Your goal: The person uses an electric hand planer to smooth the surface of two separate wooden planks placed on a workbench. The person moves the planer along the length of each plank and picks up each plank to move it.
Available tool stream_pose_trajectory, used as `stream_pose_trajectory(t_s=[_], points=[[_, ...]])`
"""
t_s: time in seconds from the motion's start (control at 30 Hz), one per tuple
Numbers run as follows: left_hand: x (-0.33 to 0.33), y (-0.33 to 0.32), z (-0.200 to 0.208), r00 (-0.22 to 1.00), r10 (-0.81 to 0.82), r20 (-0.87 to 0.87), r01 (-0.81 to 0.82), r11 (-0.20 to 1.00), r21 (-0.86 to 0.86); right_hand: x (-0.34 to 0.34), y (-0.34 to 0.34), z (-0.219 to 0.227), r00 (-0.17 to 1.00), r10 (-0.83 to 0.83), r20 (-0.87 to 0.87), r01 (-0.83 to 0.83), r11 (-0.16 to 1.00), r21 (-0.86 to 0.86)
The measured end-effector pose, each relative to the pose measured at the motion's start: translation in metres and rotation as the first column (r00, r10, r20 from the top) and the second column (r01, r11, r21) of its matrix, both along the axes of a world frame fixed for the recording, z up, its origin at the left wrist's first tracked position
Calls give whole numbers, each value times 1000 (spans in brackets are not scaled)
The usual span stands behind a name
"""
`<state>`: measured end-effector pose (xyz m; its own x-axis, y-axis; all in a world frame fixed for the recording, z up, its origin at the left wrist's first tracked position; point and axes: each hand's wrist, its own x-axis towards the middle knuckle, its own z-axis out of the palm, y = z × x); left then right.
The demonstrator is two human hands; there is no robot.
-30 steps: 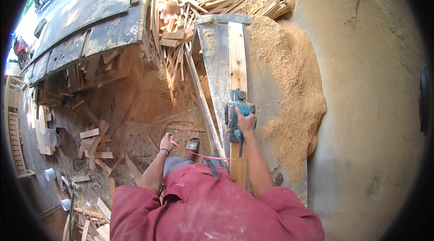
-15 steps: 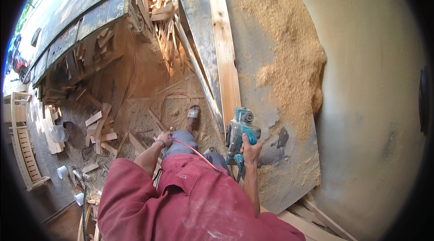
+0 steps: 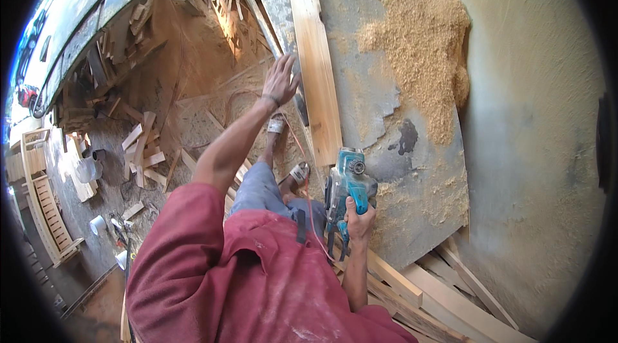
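- Nearest, the right grip is wrapped firmly around the handle of the teal power planer, thumb along its top.
- The planer sits at the near end of the long board; a second ago it was farther up, so the visible face beyond it is now uncovered. Whether its underside touches wood is hidden.
- The red cord hangs in a loose curve beside the legs; the left grip has let go of it, leaving it unguided and close to the feet.
- That left grip is empty, fingers extended, reaching over the bench's left edge just beside the board; I cannot tell whether it touches.
- The board lies lengthwise on the grey bench, a dark knot on its right edge.
- Farther off, sawdust is heaped right of the board; offcuts litter the floor at left.
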<state>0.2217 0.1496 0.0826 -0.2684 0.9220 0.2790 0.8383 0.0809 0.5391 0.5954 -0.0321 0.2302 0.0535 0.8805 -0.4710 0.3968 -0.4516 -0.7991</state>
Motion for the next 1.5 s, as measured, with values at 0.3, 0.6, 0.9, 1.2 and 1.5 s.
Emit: stream_pose_trajectory(t_s=[0.3,0.6,0.9,1.2,1.5], points=[[7,89,15,949,-197,-246,74,899,-432,27,-3,-17,961,233,146,-248,964,97],[11,98,21,944,-231,-235,65,830,-554,2,28,-21,931,331,154,-346,935,78],[6,99,15,952,-245,-185,107,830,-548,-12,60,-19,912,385,143,-399,912,94],[-9,99,29,925,-318,-210,160,825,-543,-39,85,-10,926,351,141,-365,926,97],[-37,119,54,921,-367,-131,268,840,-471,-75,122,-12,921,355,158,-375,918,126]])
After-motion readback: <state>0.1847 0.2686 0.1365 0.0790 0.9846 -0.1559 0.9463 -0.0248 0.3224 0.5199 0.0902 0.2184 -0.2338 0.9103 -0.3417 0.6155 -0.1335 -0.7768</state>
